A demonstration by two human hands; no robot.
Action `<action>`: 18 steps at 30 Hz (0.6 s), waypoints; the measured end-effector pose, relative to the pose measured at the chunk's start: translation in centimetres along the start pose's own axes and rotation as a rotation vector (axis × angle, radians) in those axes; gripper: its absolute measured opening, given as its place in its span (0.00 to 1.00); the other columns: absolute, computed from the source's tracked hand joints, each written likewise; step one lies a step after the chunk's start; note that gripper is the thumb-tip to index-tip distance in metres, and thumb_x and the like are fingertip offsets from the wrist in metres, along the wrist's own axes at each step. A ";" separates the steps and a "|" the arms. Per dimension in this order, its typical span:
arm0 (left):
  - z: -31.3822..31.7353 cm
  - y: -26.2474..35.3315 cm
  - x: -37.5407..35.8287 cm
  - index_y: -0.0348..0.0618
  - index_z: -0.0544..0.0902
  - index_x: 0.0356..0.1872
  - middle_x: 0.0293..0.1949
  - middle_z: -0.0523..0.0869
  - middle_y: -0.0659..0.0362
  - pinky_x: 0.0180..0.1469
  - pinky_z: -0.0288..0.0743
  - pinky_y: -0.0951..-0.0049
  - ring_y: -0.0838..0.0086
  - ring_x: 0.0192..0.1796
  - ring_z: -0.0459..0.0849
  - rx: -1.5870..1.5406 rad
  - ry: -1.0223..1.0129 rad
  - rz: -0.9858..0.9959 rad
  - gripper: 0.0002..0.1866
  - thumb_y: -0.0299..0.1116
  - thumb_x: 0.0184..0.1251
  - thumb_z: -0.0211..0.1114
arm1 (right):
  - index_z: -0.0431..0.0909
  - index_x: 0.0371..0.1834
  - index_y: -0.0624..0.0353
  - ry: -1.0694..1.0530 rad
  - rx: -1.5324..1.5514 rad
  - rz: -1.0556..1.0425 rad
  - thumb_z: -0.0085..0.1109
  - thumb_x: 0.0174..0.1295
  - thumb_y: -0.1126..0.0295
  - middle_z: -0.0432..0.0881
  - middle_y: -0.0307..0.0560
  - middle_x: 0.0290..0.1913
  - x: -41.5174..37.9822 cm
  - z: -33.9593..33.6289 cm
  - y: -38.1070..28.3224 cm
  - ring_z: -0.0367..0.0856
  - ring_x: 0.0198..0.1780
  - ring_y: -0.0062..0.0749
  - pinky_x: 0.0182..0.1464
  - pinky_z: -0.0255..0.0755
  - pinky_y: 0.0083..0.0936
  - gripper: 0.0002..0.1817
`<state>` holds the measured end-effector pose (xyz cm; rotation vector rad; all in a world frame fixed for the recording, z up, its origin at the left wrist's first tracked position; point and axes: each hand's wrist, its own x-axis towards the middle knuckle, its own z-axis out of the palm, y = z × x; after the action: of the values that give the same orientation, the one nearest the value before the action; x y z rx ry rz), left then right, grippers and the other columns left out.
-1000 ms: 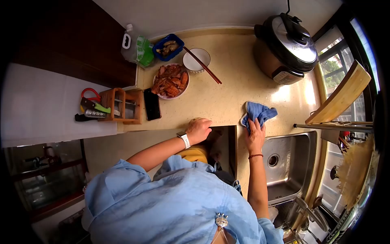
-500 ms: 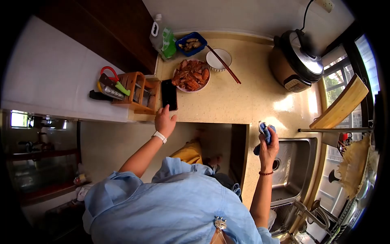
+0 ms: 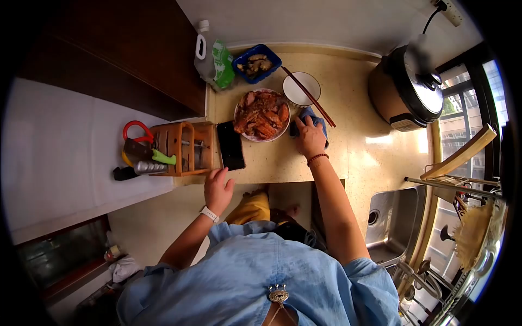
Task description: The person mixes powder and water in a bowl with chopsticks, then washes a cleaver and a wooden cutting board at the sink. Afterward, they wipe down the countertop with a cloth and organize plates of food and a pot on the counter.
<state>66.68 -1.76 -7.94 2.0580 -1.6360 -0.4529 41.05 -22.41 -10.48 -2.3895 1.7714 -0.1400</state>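
Note:
My right hand (image 3: 311, 140) presses a bunched blue cloth (image 3: 308, 112) onto the counter, just right of the plate of reddish meat (image 3: 262, 116). A white bowl (image 3: 302, 89) with a pair of chopsticks (image 3: 310, 98) across its rim stands right behind the cloth. At the counter's front edge rests my left hand (image 3: 218, 190), its fingers stretched out and holding nothing. Those fingertips lie close to the near end of a black phone (image 3: 231, 145), which is flat on the counter between the knife block and the plate.
A wooden knife block (image 3: 182, 146) with knives and scissors stands on the left. Behind the plate are a plastic jug (image 3: 209, 57) and a blue tray of ginger-like pieces (image 3: 255, 62). An electric cooker (image 3: 405, 89) sits at back right, with a metal sink (image 3: 394, 225) nearer me.
My right hand has carried the blue cloth from beside the sink leftward and away from me, onto the counter by the plate. My left hand stays by the phone.

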 end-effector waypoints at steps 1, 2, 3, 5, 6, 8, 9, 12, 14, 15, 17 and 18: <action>0.0 0.0 0.2 0.39 0.81 0.53 0.49 0.81 0.49 0.54 0.74 0.60 0.53 0.51 0.79 -0.001 -0.009 -0.001 0.21 0.32 0.57 0.68 | 0.74 0.63 0.39 -0.008 -0.001 0.006 0.63 0.52 0.65 0.77 0.40 0.56 0.0 0.3 0.3 0.77 0.47 0.54 0.50 0.77 0.37 0.30; -0.1 0.0 0.1 0.39 0.81 0.53 0.49 0.81 0.49 0.54 0.74 0.60 0.53 0.51 0.79 0.004 0.010 0.013 0.20 0.31 0.57 0.68 | 0.77 0.59 0.38 -0.017 -0.015 0.006 0.60 0.53 0.68 0.77 0.38 0.53 -0.2 -0.8 -0.1 0.77 0.46 0.51 0.46 0.77 0.35 0.26; -0.1 0.0 0.0 0.39 0.81 0.52 0.49 0.81 0.49 0.54 0.74 0.60 0.53 0.51 0.79 0.009 0.031 0.025 0.20 0.30 0.57 0.68 | 0.80 0.55 0.37 -0.026 -0.031 0.002 0.57 0.54 0.70 0.78 0.37 0.50 -0.5 -1.4 -0.3 0.77 0.46 0.48 0.43 0.78 0.33 0.24; 0.1 0.1 0.3 0.39 0.81 0.52 0.49 0.81 0.49 0.54 0.74 0.61 0.53 0.51 0.79 -0.020 0.025 0.030 0.20 0.30 0.57 0.68 | 0.81 0.54 0.36 0.045 -0.026 -0.020 0.57 0.52 0.69 0.77 0.34 0.50 -2.5 -1.1 0.8 0.78 0.44 0.47 0.38 0.80 0.34 0.23; 0.3 0.1 0.6 0.39 0.81 0.52 0.49 0.81 0.49 0.55 0.74 0.61 0.53 0.51 0.79 -0.050 0.025 0.038 0.20 0.29 0.57 0.68 | 0.81 0.54 0.36 0.045 -0.022 0.013 0.58 0.51 0.69 0.77 0.35 0.50 -3.8 -1.2 1.6 0.78 0.44 0.48 0.38 0.80 0.35 0.24; 0.5 0.2 1.1 0.39 0.81 0.52 0.49 0.81 0.49 0.55 0.74 0.61 0.53 0.51 0.79 -0.055 0.004 0.010 0.19 0.29 0.57 0.68 | 0.79 0.56 0.36 0.001 -0.012 0.108 0.61 0.49 0.70 0.77 0.36 0.53 -7.2 -1.5 4.1 0.77 0.47 0.51 0.44 0.79 0.37 0.27; 0.5 0.2 1.3 0.39 0.81 0.52 0.49 0.81 0.49 0.55 0.74 0.61 0.53 0.51 0.79 -0.058 -0.012 -0.011 0.19 0.29 0.58 0.67 | 0.78 0.58 0.35 -0.037 -0.004 0.170 0.62 0.49 0.71 0.77 0.37 0.56 -9.0 -1.8 5.8 0.77 0.50 0.53 0.49 0.78 0.39 0.29; 0.7 0.4 1.4 0.38 0.81 0.51 0.49 0.81 0.48 0.55 0.74 0.61 0.52 0.51 0.80 -0.057 -0.006 0.030 0.19 0.29 0.57 0.68 | 0.77 0.59 0.35 0.005 -0.072 0.436 0.61 0.50 0.72 0.76 0.37 0.59 -16.0 -3.0 12.4 0.76 0.53 0.54 0.53 0.77 0.41 0.30; 0.8 0.2 1.3 0.39 0.82 0.51 0.48 0.82 0.49 0.55 0.74 0.60 0.53 0.51 0.80 -0.067 -0.020 0.030 0.18 0.29 0.57 0.68 | 0.78 0.58 0.37 0.003 -0.166 0.653 0.60 0.51 0.73 0.78 0.39 0.58 -20.7 -3.8 18.5 0.78 0.54 0.52 0.54 0.76 0.40 0.28; 0.8 0.2 1.2 0.39 0.82 0.51 0.48 0.82 0.49 0.55 0.74 0.60 0.53 0.51 0.80 -0.068 -0.036 0.045 0.18 0.29 0.57 0.68 | 0.78 0.58 0.40 -0.016 -0.210 0.762 0.60 0.52 0.73 0.79 0.41 0.57 -23.1 -4.2 21.6 0.79 0.54 0.50 0.55 0.76 0.39 0.27; 1.0 0.4 0.9 0.39 0.82 0.50 0.48 0.82 0.49 0.55 0.74 0.61 0.53 0.51 0.80 -0.071 -0.047 0.038 0.18 0.29 0.57 0.68 | 0.80 0.53 0.49 0.125 -0.065 0.893 0.61 0.54 0.68 0.81 0.46 0.54 -26.4 -5.8 25.6 0.80 0.50 0.51 0.52 0.76 0.41 0.21; 1.1 0.6 0.8 0.39 0.82 0.50 0.48 0.82 0.49 0.54 0.75 0.61 0.54 0.51 0.80 -0.067 -0.053 0.048 0.18 0.28 0.57 0.68 | 0.79 0.54 0.53 0.217 -0.088 0.790 0.61 0.54 0.68 0.82 0.50 0.51 -26.5 -7.1 25.0 0.82 0.49 0.48 0.51 0.76 0.41 0.21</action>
<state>65.80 -2.82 -8.49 1.9695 -1.6745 -0.5424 8.58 -4.67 -7.59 -1.5870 2.7107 -0.2217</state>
